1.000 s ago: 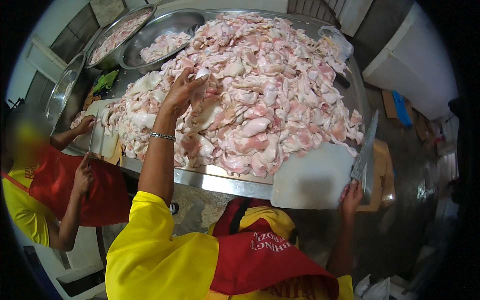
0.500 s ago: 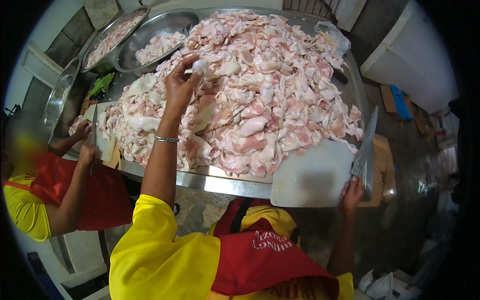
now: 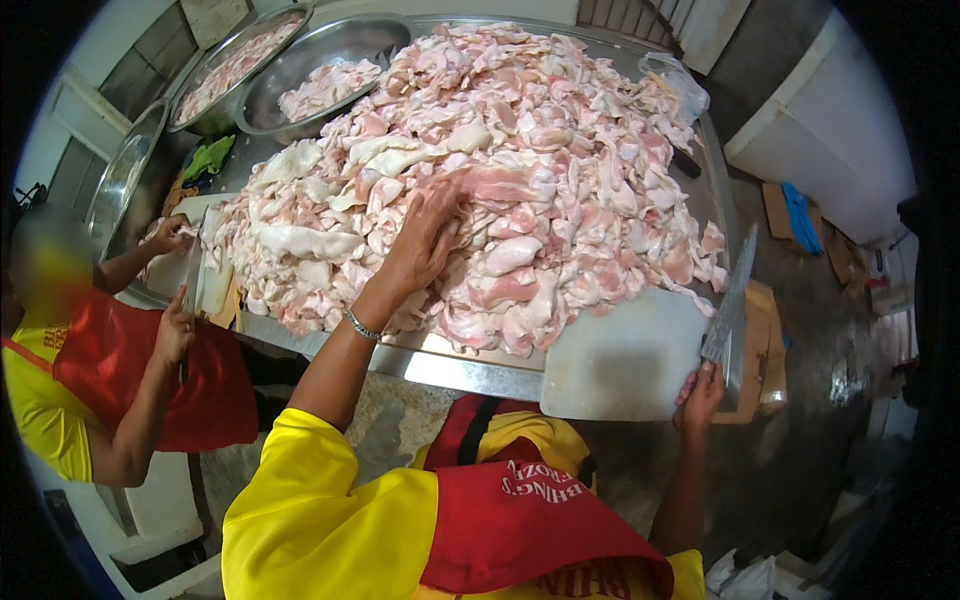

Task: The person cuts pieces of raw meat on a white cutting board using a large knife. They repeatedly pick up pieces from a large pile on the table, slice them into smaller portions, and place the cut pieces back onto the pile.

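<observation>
1. Left hand: fingers stretched out, slightly apart, palm down on the heap of raw meat. Fingertips touch a pinkish piece; not closed round anything visible, though the undersides are hidden.
2. Right hand: closed round the handle end of a broad-bladed knife, just off the near right corner of the bench. Blade points away from the person, beside the bench's right edge.
3. White cutting board: at the near right corner, lapping the bench's near edge. Meat crowds its far side; a thin strip reaches its far right corner.
4. Heap: covers most of the bench, near edge to far edge. Smaller lots sit in a steel basin at the far left corner and an oval pan beyond it.
5. Progress, my reading: much remains in the heap, only a little in the vessels. Cut and uncut pieces cannot be told apart, so the share done is uncertain.
6. Co-worker at the left end, also with a knife, by a second board.
</observation>
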`<state>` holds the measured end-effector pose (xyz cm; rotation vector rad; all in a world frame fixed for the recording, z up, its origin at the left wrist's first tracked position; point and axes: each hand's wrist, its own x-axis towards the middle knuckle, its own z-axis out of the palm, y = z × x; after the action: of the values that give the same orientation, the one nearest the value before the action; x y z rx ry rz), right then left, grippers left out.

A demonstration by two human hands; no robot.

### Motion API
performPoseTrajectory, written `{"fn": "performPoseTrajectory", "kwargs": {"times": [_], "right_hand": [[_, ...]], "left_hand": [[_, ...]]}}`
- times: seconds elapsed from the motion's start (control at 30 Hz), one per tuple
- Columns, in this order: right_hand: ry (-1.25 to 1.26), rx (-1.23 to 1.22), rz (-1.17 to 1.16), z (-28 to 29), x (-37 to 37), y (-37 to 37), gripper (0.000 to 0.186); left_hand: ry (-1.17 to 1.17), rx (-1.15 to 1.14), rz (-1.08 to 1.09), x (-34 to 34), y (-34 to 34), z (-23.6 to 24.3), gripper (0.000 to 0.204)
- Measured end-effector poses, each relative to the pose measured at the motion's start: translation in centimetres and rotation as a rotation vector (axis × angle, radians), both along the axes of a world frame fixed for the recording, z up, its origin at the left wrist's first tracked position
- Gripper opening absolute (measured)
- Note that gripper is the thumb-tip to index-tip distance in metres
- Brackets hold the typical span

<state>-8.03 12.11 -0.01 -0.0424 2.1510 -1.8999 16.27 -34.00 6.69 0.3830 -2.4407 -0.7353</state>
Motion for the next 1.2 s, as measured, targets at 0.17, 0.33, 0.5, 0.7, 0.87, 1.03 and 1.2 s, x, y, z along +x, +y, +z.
{"fn": "performPoseTrajectory", "kwargs": {"times": [0.17,0.33,0.5,0.7,0.87,1.03,1.2], "right_hand": [[0.038,0.066,0.008,0.4,0.2,-0.2,0.026],[0.012,-0.001,0.017,0.8,0.4,-0.2,0.024],[0.014,-0.027,-0.003,0.8,0.7,-0.3,0.022],[0.009,0.024,0.023,-0.5,0.0,0.6,0.039],[0.071,0.103,0.109,-2.5,-1.0,1.2,0.041],[0.024,-0.104,0.131,-1.5,-0.6,1.4,0.035],[-0.084,-0.219,0.182,0.9,0.6,3.6,0.044]], "left_hand": [[0.342,0.153,0.226,-3.3,-0.5,1.2,0.026],[0.059,0.425,0.176,-5.6,-1.9,2.9,0.018],[0.063,0.404,0.044,-5.2,-2.4,5.0,0.015],[0.006,0.729,0.133,-4.9,0.1,8.4,0.021],[0.105,1.080,-0.085,-5.4,6.0,8.2,0.030],[-0.092,1.344,-0.210,-9.2,13.2,4.9,0.045],[0.051,0.804,-0.135,-15.2,18.6,3.0,0.040]]}}
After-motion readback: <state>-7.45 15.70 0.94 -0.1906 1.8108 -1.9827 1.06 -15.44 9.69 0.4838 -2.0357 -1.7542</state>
